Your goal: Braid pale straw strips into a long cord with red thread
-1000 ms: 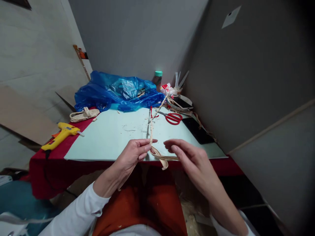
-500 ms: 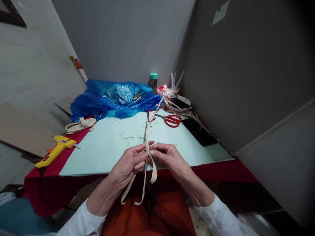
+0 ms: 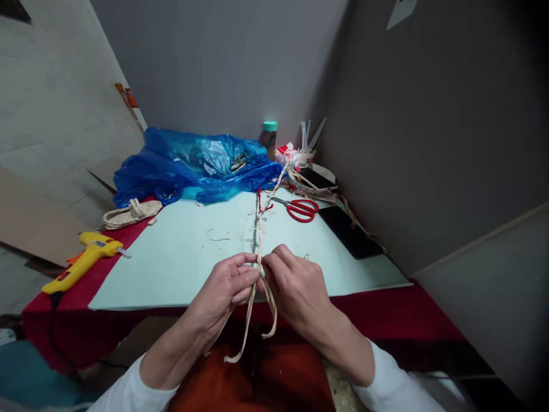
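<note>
A thin pale braid (image 3: 260,232) of flat fibre strands runs from the back of the table toward me, a bit of red string (image 3: 259,201) by its middle. My left hand (image 3: 229,289) pinches the braid's near end between thumb and fingers. Curled close on the right side of that same spot, my right hand (image 3: 295,283) has its fingertips pressed together at the braid; what they grip is partly hidden. Below the hands, loose strands (image 3: 249,326) hang past the table edge over my lap.
Red-handled scissors (image 3: 302,210) lie right of the braid. A black tablet-like slab (image 3: 349,232) rests farther right. On the left are a yellow glue gun (image 3: 83,260) and a small woven piece (image 3: 132,214). Behind them spreads a blue plastic bag (image 3: 189,166), with a green-lidded jar (image 3: 269,137) nearby.
My right hand has turned knuckles-up and curled its fingers in at the braid. The loose strands have swung, and the view has shifted slightly. My left hand keeps its pinch.
</note>
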The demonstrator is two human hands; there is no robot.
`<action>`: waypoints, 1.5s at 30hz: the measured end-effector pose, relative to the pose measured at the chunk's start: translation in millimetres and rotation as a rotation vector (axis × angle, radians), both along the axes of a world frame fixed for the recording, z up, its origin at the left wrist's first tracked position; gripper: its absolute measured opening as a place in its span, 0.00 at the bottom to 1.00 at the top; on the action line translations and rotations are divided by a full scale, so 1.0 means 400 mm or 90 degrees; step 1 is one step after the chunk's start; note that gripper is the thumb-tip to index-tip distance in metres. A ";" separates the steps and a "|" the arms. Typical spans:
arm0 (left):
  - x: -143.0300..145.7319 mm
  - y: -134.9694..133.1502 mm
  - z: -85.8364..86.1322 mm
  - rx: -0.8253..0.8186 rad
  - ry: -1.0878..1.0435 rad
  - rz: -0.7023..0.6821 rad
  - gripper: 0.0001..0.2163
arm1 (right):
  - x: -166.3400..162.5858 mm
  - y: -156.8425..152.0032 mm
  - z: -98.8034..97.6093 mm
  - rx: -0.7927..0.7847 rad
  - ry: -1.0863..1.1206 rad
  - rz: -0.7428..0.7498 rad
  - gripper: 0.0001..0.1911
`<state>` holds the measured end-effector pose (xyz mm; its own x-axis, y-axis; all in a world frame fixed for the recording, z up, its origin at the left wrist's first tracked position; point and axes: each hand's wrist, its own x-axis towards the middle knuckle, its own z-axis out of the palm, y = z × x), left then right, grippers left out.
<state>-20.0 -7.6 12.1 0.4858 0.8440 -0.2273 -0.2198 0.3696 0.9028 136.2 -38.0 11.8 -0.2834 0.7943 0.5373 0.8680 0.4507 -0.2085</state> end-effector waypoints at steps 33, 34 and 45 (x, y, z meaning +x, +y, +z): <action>-0.009 0.017 0.006 -0.174 -0.168 0.002 0.08 | 0.252 0.295 0.051 -0.217 -0.314 -0.274 0.12; -0.009 0.017 0.005 -0.176 -0.176 0.002 0.08 | 0.259 0.264 0.060 -0.231 -0.288 -0.261 0.11; 0.001 0.015 -0.004 -0.184 -0.208 -0.014 0.06 | 0.134 -0.078 0.016 -0.392 0.269 0.023 0.29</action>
